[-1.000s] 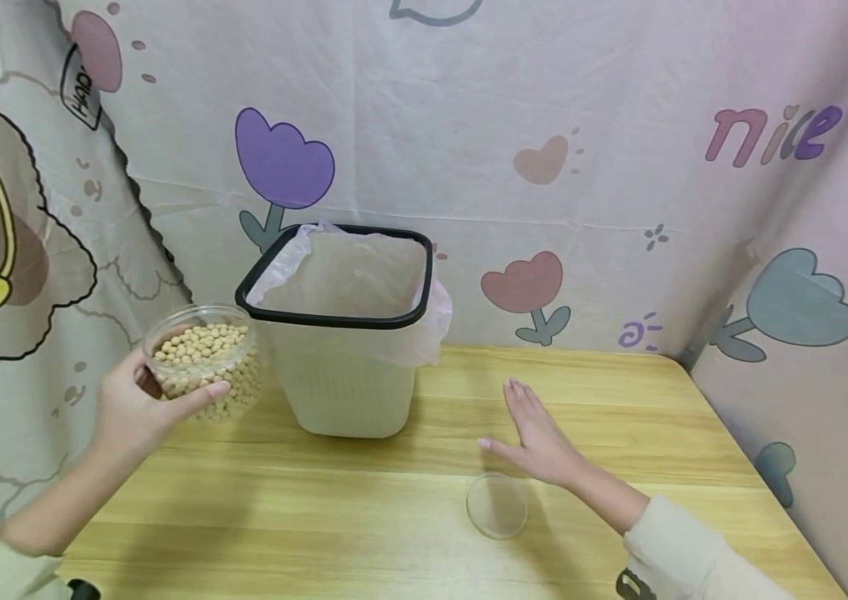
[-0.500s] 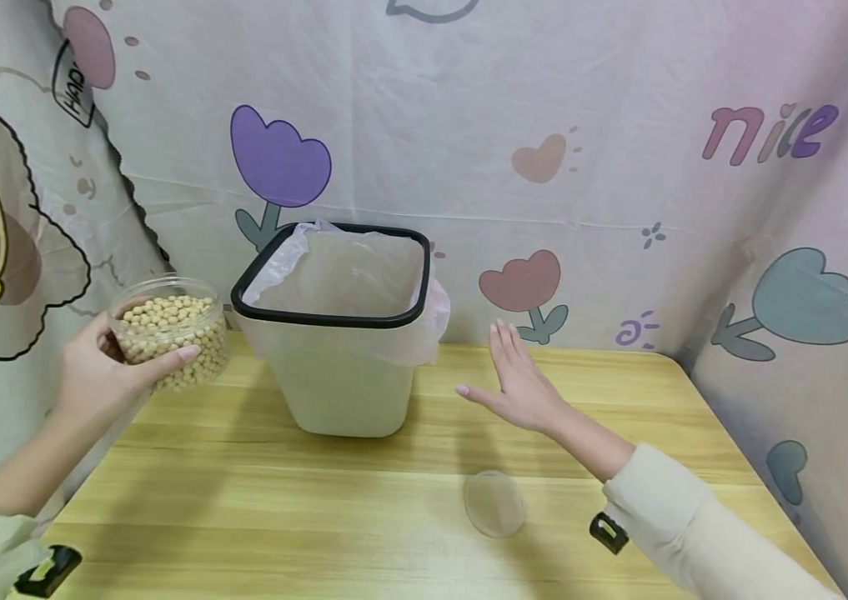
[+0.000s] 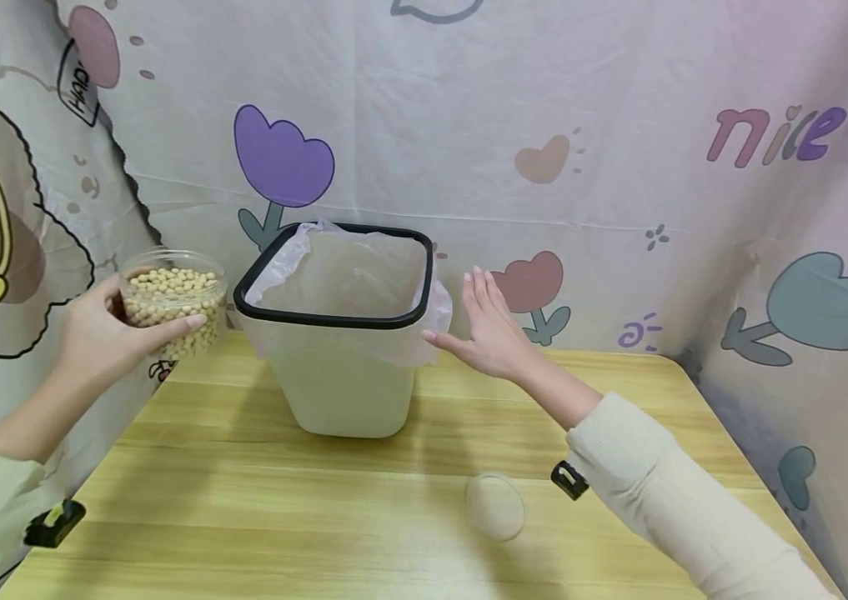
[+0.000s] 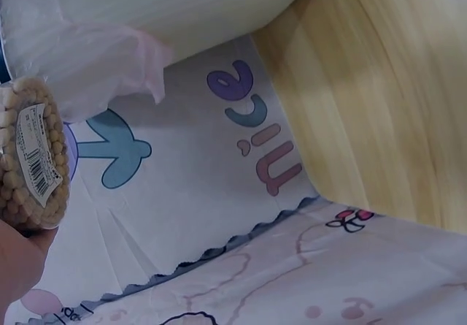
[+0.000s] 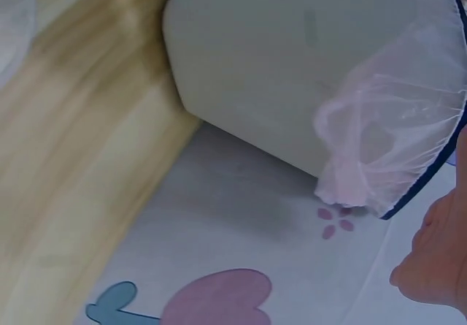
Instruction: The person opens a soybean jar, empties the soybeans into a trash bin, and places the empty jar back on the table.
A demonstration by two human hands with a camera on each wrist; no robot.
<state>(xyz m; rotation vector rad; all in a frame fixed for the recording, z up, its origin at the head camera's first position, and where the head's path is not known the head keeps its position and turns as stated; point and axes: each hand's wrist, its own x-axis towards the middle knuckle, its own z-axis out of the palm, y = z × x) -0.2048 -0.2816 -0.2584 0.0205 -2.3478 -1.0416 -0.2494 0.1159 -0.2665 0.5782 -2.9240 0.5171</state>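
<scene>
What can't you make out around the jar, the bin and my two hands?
Left hand: in the head view, most of the fingers are hidden behind the jar.
Label: in the left wrist view, its print is too small and blurred to read.
Bin: in the head view, its front rim hides the inside bottom.
Right hand: in the right wrist view, the right edge cuts it off.
</scene>
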